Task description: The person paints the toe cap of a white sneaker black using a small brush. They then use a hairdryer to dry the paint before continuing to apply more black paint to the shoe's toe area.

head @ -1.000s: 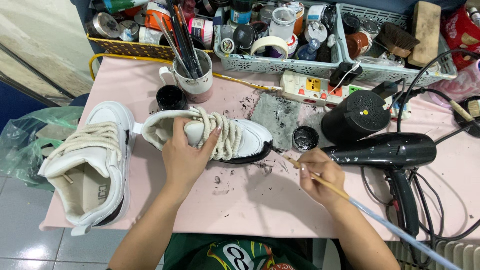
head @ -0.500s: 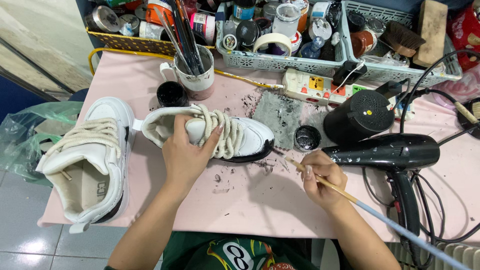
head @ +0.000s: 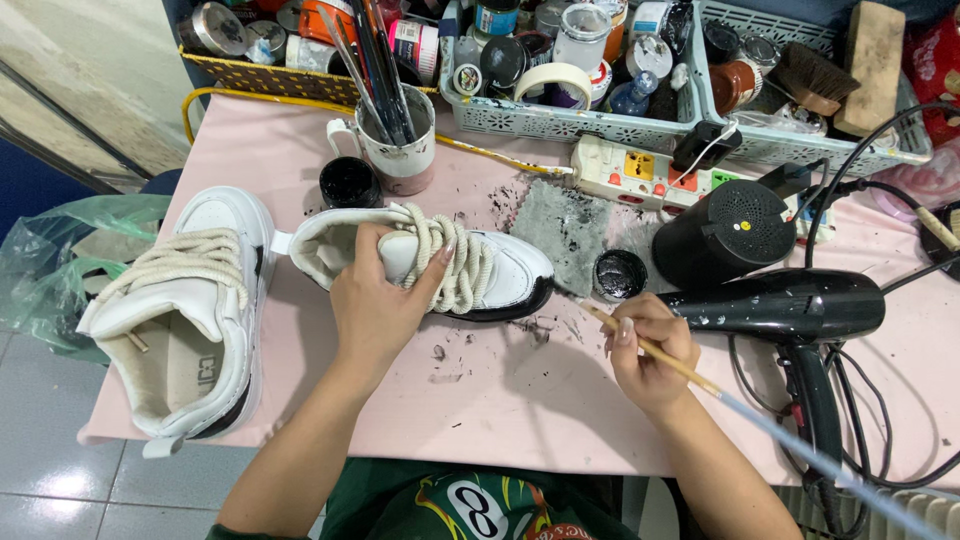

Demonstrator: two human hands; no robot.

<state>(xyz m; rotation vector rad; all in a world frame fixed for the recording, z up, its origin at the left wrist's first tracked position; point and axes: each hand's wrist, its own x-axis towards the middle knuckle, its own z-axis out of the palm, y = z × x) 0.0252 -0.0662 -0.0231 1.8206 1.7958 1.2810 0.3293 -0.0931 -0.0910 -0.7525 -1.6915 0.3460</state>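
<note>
— Left hand (head: 385, 305), what does it do?
— It grips a white sneaker (head: 430, 265) by the tongue, on the pink table (head: 500, 400).
— And the right hand (head: 648, 355)?
— It pinches a thin paintbrush (head: 640, 340), tip at the sneaker's black sole.

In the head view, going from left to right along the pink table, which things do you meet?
Green bag → loose white shoe → left hand on the second shoe → small black jar → right hand holding a brush → hair dryer.
</note>
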